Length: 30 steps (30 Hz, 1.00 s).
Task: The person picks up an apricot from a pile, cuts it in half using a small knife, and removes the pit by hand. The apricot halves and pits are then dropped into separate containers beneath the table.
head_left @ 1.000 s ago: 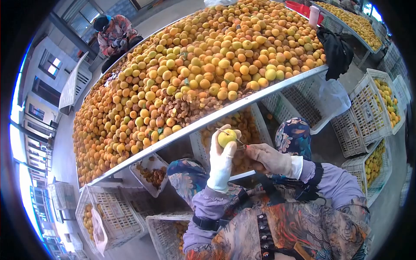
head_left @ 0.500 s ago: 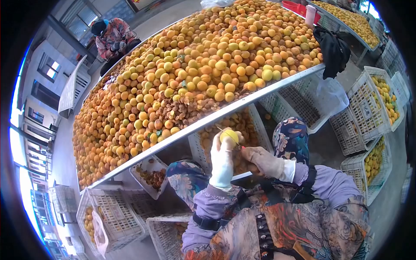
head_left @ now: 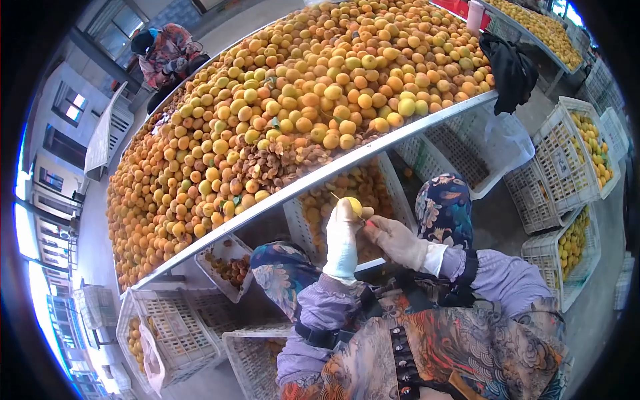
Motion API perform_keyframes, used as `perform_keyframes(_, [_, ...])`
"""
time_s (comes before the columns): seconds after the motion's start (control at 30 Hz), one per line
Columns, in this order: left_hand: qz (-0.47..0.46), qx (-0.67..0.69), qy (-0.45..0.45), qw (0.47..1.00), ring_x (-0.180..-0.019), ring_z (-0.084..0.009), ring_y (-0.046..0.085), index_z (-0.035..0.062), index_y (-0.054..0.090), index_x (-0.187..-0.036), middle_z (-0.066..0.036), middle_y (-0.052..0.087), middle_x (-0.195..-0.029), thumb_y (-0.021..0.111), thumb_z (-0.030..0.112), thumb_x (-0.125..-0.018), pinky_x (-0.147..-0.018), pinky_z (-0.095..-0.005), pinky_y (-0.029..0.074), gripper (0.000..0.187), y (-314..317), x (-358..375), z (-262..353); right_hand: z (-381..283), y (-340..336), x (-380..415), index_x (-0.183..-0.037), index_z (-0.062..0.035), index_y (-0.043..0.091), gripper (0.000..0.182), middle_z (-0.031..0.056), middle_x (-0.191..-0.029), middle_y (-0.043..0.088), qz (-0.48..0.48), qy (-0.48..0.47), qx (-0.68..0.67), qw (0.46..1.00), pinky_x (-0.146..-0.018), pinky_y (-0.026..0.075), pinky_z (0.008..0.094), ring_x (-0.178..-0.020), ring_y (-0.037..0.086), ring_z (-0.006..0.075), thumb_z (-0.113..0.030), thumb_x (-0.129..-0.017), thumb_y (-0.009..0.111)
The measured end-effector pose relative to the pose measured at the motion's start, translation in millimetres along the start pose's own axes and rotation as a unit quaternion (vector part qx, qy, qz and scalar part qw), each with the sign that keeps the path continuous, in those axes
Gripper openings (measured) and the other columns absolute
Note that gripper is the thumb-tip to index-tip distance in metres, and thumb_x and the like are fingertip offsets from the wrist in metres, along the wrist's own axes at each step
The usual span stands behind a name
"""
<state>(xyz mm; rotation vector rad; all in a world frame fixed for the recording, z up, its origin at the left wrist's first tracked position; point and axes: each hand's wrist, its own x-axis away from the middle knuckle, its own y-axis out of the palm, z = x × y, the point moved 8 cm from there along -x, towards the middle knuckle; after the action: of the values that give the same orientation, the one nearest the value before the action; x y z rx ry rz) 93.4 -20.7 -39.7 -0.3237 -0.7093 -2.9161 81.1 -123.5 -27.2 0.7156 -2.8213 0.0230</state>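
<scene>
1. Drawn closer together over the past second, your gloved left hand [head_left: 342,230] and right hand [head_left: 398,245] now almost meet at a yellow fruit [head_left: 355,203].
2. At far left, a slatted crate [head_left: 177,327] with loose fruit [head_left: 136,340] inside stands on the floor; above it in view, a co-worker [head_left: 167,57] bends forward past the table [head_left: 427,127].
3. Nearer you, a white tray [head_left: 213,281] of dark pieces [head_left: 231,268] sits below the table's edge, under a heap of apricot-coloured fruit [head_left: 300,100].
4. At center, your left hand grips the yellow fruit, fingers curled about it, above a white crate [head_left: 398,187] of orange-brown pieces [head_left: 367,183].
5. Just beside it, your right hand is closed on a slim tool [head_left: 370,225], red where it shows at your fingertips; its full shape is too small to make out.
6. Farther right, a black cloth [head_left: 510,70] drapes the table's corner, near stacked crates [head_left: 553,179] of yellow-orange fruit [head_left: 590,143].
</scene>
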Motion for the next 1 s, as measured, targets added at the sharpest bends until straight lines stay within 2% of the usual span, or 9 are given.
perform_keyframes(0.03, [-0.006,0.028,-0.023,0.999,-0.085,-0.0162,0.059,0.0051,0.05,-0.108,-0.01,0.062,-0.093,0.047,0.045,-0.094,-0.078,-0.0281,0.047,0.042,1,-1,-2,12,2,-9,-0.109,0.0024,0.053,0.028,0.0061,-0.093,0.059,-0.013,-0.024,0.006,1.0,-0.08,0.042,0.0243,-0.088,0.05,0.0083,-0.022,-0.097,0.046])
perform_keyframes(0.17, [0.0,0.04,-0.039,0.998,-0.076,-0.0141,0.058,0.0056,0.052,-0.104,-0.009,0.062,-0.09,0.046,0.046,-0.093,-0.069,-0.0258,0.048,0.043,-3,-4,-11,30,11,-13,-0.108,0.0018,0.054,0.028,0.0054,-0.094,0.059,-0.031,-0.006,-0.087,0.996,-0.081,0.042,0.0234,-0.089,0.05,0.0081,-0.022,-0.097,0.045])
perform_keyframes(0.27, [0.02,-0.025,-0.01,0.999,-0.068,-0.0134,0.056,0.0056,0.054,-0.102,-0.009,0.062,-0.085,0.045,0.048,-0.093,-0.062,-0.0248,0.047,0.044,-10,-4,-10,21,9,-10,-0.1,-0.0011,0.055,0.031,0.0048,-0.077,0.056,0.005,-0.005,-0.16,0.987,-0.061,0.046,0.0248,-0.069,0.052,0.0099,-0.029,-0.098,0.044])
perform_keyframes(0.33, [0.031,-0.053,0.002,0.998,-0.063,-0.0132,0.056,0.0056,0.055,-0.1,-0.008,0.062,-0.08,0.044,0.05,-0.093,-0.055,-0.0238,0.046,0.046,-12,-3,-6,31,22,5,-0.089,-0.0061,0.053,0.038,-0.0001,-0.055,0.042,-0.091,0.206,-0.234,0.946,-0.036,0.033,0.0252,-0.041,0.04,0.0102,-0.042,-0.097,0.041])
perform_keyframes(0.5, [0.009,-0.045,-0.021,0.999,-0.042,-0.0066,0.042,0.0058,0.055,-0.104,-0.006,0.062,-0.078,0.042,0.049,-0.094,-0.035,-0.0192,0.028,0.047,-15,4,-8,27,39,12,-0.083,-0.0101,0.048,0.044,-0.005,-0.047,0.027,-0.149,0.222,-0.333,0.904,-0.03,0.018,0.0235,-0.032,0.024,0.0075,-0.052,-0.093,0.039])
perform_keyframes(0.6, [-0.016,0.053,-0.089,0.994,-0.07,-0.0149,0.058,0.0055,0.053,-0.102,-0.01,0.062,-0.088,0.045,0.043,-0.095,-0.063,-0.0223,0.047,0.039,-10,14,-10,25,46,17,-0.085,-0.0109,0.048,0.044,-0.0056,-0.048,0.028,-0.191,0.21,-0.364,0.887,-0.032,0.02,0.0227,-0.034,0.024,0.0065,-0.053,-0.092,0.04])
perform_keyframes(0.73, [-0.031,0.091,-0.076,0.992,-0.071,-0.0176,0.059,0.0055,0.05,-0.104,-0.01,0.062,-0.09,0.044,0.047,-0.094,-0.064,-0.0241,0.049,0.043,-9,16,-12,20,42,14,-0.085,-0.0104,0.049,0.038,-0.0057,-0.05,0.032,-0.176,0.201,-0.298,0.916,-0.033,0.021,0.0219,-0.036,0.027,0.007,-0.045,-0.096,0.039])
perform_keyframes(0.87, [0.01,0.036,-0.063,0.997,-0.078,-0.024,0.062,0.0059,0.042,-0.11,-0.012,0.061,-0.094,0.042,0.051,-0.093,-0.066,-0.0429,0.056,0.049,-24,6,-22,28,22,3,-0.089,-0.005,0.055,0.031,-0.0004,-0.055,0.046,-0.076,0.159,-0.151,0.973,-0.039,0.036,0.0216,-0.044,0.042,0.0081,-0.033,-0.097,0.045])
perform_keyframes(1.0, [0.016,0.045,-0.117,0.992,-0.083,-0.022,0.06,0.0057,0.047,-0.107,-0.012,0.06,-0.094,0.042,0.054,-0.092,-0.074,-0.0362,0.053,0.051,-16,12,-26,31,6,-1,-0.107,0.0009,0.055,0.029,0.0052,-0.082,0.06,-0.022,0.055,-0.021,0.998,-0.07,0.045,0.0228,-0.077,0.053,0.0085,-0.025,-0.094,0.051])
